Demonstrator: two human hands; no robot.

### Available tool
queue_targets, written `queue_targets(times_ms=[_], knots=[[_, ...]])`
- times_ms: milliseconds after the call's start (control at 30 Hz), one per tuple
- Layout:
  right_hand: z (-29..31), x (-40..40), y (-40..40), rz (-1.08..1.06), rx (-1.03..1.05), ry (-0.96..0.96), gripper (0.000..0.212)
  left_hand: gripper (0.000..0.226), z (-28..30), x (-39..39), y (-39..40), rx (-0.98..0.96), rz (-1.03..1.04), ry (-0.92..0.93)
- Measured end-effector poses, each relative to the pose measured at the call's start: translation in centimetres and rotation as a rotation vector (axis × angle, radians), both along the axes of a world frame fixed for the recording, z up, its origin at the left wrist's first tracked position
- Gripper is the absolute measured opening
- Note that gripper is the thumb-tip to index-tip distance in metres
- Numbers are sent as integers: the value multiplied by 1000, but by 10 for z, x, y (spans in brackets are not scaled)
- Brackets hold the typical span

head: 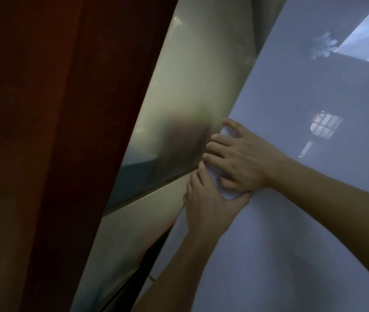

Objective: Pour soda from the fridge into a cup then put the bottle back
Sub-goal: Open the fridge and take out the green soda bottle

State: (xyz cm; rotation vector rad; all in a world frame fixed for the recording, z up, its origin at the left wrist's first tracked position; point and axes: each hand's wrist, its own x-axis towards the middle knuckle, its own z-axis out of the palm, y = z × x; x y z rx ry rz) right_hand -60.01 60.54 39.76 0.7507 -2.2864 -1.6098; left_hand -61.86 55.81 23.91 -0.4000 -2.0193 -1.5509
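The fridge door [291, 233], a glossy pale-grey panel, fills the right half of the head view and is seen tilted. Its left edge is grasped by both hands, one just above the other and touching. The right hand [239, 158] is laid over the door's front face, with the fingers [215, 138] curled round the edge, so its grip is clenched on the door. The left hand [206, 206] is set directly below, its fingers hooked behind the same edge and its thumb pressed across the front against the right hand; its grip is also closed on the door. Both bare forearms are seen entering from the lower right. No soda bottle or cup is in view.

Beside the door, to the left, the fridge's side wall [185, 97] is seen as a shiny greenish-beige surface crossed by a dark seam. Reflections of a barred window [325, 126] and a bright rectangular opening [368, 37] are carried on the door's face. The left part of the view is taken up by a dark red-brown curtain [55, 131].
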Motion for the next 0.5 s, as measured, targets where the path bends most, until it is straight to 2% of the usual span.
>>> queue_targets(times_ms=[233, 500], knots=[[-4, 5, -8, -78, 3, 0, 60, 123, -2, 1, -16, 8, -142, 21], [-6, 25, -28, -61, -14, -2, 56, 125, -9, 12, -39, -38, -259, -2]])
